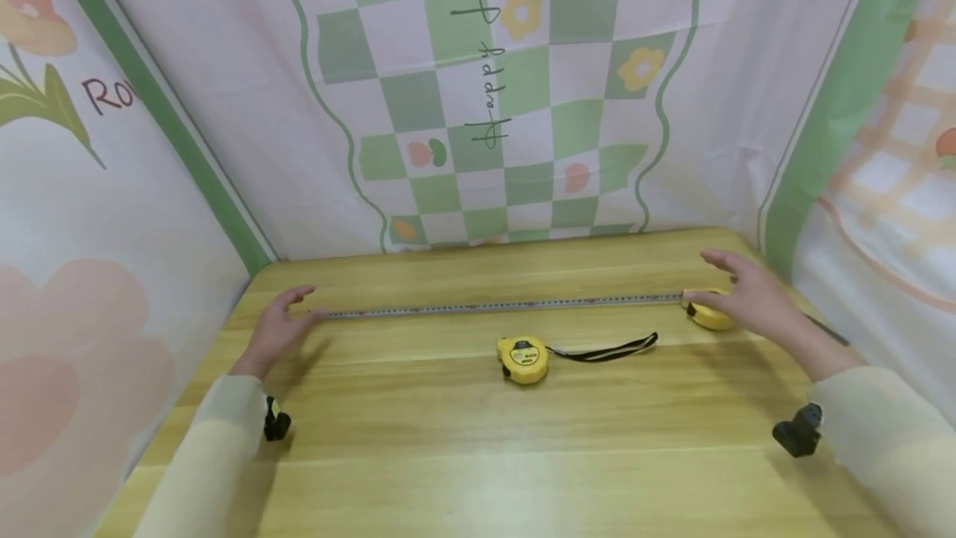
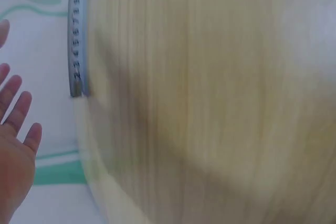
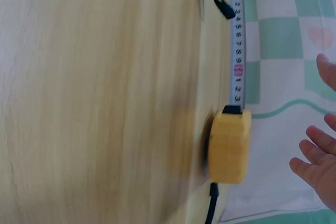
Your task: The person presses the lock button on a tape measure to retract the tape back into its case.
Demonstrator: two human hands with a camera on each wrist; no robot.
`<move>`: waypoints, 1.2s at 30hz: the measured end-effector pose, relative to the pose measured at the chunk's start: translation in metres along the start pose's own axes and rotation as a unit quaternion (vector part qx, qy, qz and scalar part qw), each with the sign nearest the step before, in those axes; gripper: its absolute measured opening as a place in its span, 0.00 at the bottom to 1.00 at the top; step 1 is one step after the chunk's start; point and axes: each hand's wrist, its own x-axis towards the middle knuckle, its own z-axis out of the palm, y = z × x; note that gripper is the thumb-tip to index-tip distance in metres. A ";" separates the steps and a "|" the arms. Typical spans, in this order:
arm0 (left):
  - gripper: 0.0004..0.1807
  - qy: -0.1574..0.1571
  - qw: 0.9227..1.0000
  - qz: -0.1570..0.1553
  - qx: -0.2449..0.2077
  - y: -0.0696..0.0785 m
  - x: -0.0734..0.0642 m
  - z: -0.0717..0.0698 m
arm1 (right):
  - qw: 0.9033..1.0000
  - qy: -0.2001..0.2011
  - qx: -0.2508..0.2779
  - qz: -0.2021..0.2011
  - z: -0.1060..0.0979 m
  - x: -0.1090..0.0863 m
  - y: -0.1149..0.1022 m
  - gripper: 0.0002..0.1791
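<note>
A yellow tape measure (image 1: 713,320) stands at the right of the wooden table, its white blade (image 1: 493,305) drawn out leftward across the back. My left hand (image 1: 276,330) is beside the blade's free end, fingers spread; in the left wrist view, the fingers (image 2: 17,113) are apart from the metal end hook (image 2: 76,89). On the other side, my right hand (image 1: 758,301) hovers around the case with relaxed fingers. The right wrist view shows that hand (image 3: 320,169) separate from the yellow case (image 3: 229,148). Neither hand grips anything.
A second yellow tape measure (image 1: 524,360) lies mid-table in front of the blade, its black wrist strap (image 1: 608,353) stretching right. Printed cloth (image 1: 478,106) hangs behind the table (image 1: 478,455) and along both sides. Small black cameras sit on both wrists.
</note>
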 end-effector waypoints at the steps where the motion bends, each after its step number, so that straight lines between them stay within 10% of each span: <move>1: 0.41 0.000 1.000 -0.003 0.002 -0.003 0.001 -0.001 | 1.000 -0.001 0.004 0.004 0.000 0.000 0.002 0.46; 14: 0.41 -0.017 0.998 -0.040 -0.038 -0.028 0.006 -0.009 | 0.998 -0.052 0.028 0.034 0.006 0.005 0.019 0.48; 36: 0.29 -0.029 0.999 -0.003 -0.028 -0.044 0.017 0.001 | 0.996 -0.077 -0.001 0.035 0.021 0.014 0.040 0.48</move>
